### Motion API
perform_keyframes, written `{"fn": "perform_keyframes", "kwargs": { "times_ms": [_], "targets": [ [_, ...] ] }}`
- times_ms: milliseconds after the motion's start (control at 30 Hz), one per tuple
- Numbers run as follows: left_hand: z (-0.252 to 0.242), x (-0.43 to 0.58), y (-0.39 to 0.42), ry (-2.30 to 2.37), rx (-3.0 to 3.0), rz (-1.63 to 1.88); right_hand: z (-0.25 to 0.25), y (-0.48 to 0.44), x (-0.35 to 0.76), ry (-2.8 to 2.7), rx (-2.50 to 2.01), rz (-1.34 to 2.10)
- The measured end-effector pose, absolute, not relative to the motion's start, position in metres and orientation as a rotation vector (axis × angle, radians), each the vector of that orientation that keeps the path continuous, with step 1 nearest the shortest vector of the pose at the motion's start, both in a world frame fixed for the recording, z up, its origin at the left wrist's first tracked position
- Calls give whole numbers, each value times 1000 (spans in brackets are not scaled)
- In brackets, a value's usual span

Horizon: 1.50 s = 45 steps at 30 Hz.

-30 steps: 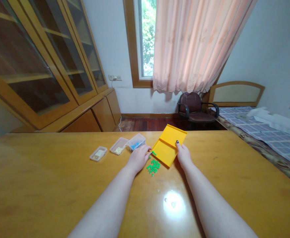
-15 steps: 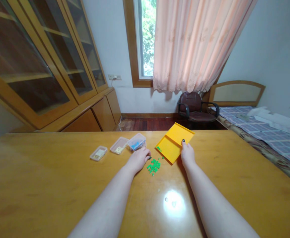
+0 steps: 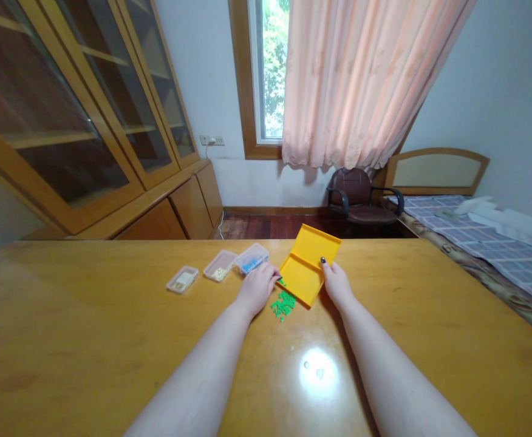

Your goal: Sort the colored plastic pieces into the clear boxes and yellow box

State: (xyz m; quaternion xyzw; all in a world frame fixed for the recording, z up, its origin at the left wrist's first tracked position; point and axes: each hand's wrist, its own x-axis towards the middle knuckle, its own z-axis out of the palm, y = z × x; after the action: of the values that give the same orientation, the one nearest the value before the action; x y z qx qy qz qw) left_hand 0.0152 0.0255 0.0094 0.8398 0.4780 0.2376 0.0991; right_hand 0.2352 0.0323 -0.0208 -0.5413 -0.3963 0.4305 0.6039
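Note:
A yellow tray (image 3: pixel 309 264) is tilted up on the wooden table (image 3: pixel 88 328), its low corner over a pile of small green pieces (image 3: pixel 283 304). My right hand (image 3: pixel 335 283) grips the tray's right edge, thumb on top. My left hand (image 3: pixel 257 286) rests on the table left of the pile, fingers curled at the tray's low corner; a green piece shows at its fingertips. What, if anything, the fingers hold is too small to make out.
Three small clear boxes stand in a row left of the tray: one with blue pieces (image 3: pixel 251 258), one with pale pieces (image 3: pixel 220 266), one nearer left (image 3: pixel 182 280). A glass-door cabinet (image 3: pixel 79 121), a dark chair (image 3: pixel 359 197) and a bed (image 3: pixel 489 237) stand beyond the table.
The tray swung right and away from the pile half a second ago, then came back left against it. My left hand stayed beside the green pieces.

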Motion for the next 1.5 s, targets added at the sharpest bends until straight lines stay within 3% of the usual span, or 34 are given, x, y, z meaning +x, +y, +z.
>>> {"fn": "perform_keyframes", "kwargs": {
  "times_ms": [833, 1500],
  "targets": [
    [6, 2, 25, 1130, 2392, 415, -28, 37, 243, -772, -1264, 888],
    [7, 6, 24, 1037, 2470, 465, -19, 32, 237, -778, -1271, 907]
  ]
}}
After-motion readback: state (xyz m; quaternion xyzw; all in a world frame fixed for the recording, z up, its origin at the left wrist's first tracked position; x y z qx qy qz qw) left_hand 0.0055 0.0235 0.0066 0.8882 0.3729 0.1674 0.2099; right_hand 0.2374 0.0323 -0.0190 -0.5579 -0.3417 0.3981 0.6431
